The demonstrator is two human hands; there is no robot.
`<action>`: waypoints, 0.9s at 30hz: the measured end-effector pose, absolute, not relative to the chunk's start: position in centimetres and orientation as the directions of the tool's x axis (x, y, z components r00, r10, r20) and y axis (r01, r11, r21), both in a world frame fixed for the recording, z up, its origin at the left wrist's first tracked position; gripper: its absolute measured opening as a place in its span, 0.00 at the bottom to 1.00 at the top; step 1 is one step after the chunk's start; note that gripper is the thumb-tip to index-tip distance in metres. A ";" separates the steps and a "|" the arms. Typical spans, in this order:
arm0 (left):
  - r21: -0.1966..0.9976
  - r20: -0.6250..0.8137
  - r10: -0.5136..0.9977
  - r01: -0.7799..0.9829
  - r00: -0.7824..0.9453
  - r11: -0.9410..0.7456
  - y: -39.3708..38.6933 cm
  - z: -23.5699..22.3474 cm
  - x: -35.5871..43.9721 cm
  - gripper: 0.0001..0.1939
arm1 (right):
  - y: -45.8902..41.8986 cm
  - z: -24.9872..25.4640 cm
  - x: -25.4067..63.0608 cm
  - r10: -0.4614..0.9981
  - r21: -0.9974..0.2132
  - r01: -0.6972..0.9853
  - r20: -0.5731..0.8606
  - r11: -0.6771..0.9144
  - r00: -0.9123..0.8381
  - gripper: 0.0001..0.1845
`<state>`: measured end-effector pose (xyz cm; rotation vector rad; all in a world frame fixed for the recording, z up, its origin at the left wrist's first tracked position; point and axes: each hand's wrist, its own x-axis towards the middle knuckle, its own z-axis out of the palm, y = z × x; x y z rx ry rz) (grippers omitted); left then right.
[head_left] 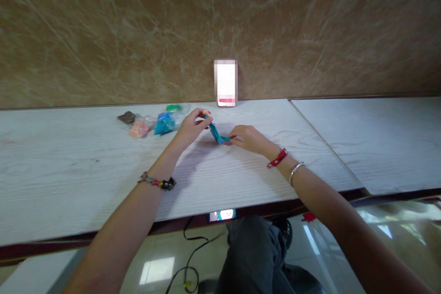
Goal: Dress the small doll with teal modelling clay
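A sagging strip of blue modelling clay (216, 134) is stretched between my two hands, just above the white table. My left hand (194, 124) pinches its upper left end between thumb and fingers. At the lower right end, my right hand (248, 138) grips the clay with its fingertips. Left of my left hand lie a clear bag with blue clay (164, 123) and a bag with peach clay (139, 128). Behind them is a green packet (173, 107), and a dark grey-brown lump (127, 117) sits farthest left.
A lit phone (226, 83) leans upright against the brown marbled wall (138, 32). The white wood-grain table (86, 183) has a seam on the right. Below its front edge are a second lit screen (223, 214), my leg and a black cable (188, 262).
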<state>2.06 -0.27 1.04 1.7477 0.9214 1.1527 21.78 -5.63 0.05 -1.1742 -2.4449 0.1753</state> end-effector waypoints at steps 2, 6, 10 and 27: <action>0.910 0.335 0.890 0.138 0.310 -0.390 -0.3 1.1 2.0 0.09 | -5.7 0.0 21.9 0.778 -0.245 0.750 0.347 0.615 -0.524 0.09; 0.902 0.349 0.887 0.150 0.303 -0.406 -0.2 1.1 2.0 0.08 | -5.9 0.2 22.0 0.810 -0.138 0.843 0.392 0.520 -0.435 0.12; 0.882 0.378 0.878 0.173 0.295 -0.438 -0.4 1.0 2.3 0.09 | -6.2 0.5 21.9 0.856 -0.021 0.897 0.309 0.442 -0.415 0.12; 0.879 0.313 0.845 0.204 0.433 -0.431 -1.8 0.6 3.7 0.19 | -6.2 0.1 22.5 0.806 -0.310 0.745 0.261 0.591 -0.531 0.17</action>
